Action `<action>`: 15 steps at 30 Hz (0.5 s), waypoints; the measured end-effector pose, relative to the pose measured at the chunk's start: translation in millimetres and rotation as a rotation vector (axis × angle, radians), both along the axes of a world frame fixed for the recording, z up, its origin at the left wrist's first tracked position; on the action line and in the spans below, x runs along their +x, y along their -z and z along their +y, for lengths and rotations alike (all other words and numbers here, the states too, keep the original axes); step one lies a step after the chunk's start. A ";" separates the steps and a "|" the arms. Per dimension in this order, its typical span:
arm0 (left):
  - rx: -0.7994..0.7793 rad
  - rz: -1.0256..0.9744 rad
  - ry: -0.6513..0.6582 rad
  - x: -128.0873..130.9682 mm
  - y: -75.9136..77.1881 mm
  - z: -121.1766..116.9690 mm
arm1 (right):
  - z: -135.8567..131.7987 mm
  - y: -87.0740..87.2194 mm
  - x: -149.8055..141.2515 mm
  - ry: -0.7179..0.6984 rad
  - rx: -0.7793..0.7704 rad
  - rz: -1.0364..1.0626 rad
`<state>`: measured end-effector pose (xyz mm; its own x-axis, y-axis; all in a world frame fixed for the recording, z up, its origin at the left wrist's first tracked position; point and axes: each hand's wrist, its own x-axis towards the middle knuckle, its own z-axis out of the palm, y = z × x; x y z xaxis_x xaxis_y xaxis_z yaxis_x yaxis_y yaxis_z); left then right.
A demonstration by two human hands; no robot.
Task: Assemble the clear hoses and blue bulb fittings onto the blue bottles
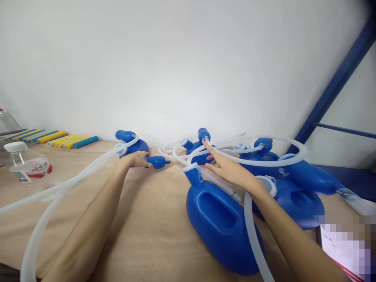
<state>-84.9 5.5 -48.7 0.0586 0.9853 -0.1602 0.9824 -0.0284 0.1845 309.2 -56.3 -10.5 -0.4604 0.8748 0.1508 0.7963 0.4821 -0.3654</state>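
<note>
So the left hand [138, 158] is gripping the wide end of a blue tapered nozzle [158, 161], just past nine o'clock on the eight side of centre, and the nozzle's thin tip is pointing toward three. Right behind that hand a blue jug [136, 147] is sitting near the wall [176, 58], with a clear hose [58, 188] running off it toward eight. The right hand [226, 164] is hanging around four o'clock, fingers spread and holding nothing that I can see, index finger pointing toward ten at a small blue connector [203, 134]; can't tell if the fingertip is actually touching it. A big handled jug [226, 239] is lying at five o'clock, its spout tipping up toward eleven, and another handled jug [302, 203] is sitting at four with a pale looping hose [299, 152] arching above it. Over at nine, some yellow and blue rods [70, 139] are lying in a row, and a clear plastic bottle [32, 168] with a white cap is standing near them on the wooden tabletop [141, 219]. A blue metal frame [331, 82] is slanting across two o'clock.
</note>
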 end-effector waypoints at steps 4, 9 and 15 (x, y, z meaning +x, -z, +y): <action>0.134 0.023 0.027 -2.4 -38.0 -14.5 | 25.8 -21.5 -9.2 0.088 -0.137 0.071; 0.381 -0.126 0.124 25.1 -74.8 -51.9 | 48.3 -47.2 -32.6 0.251 -0.398 0.439; 0.217 -0.818 0.373 94.7 -66.0 -62.7 | 71.8 -28.3 -52.4 0.202 -0.098 0.634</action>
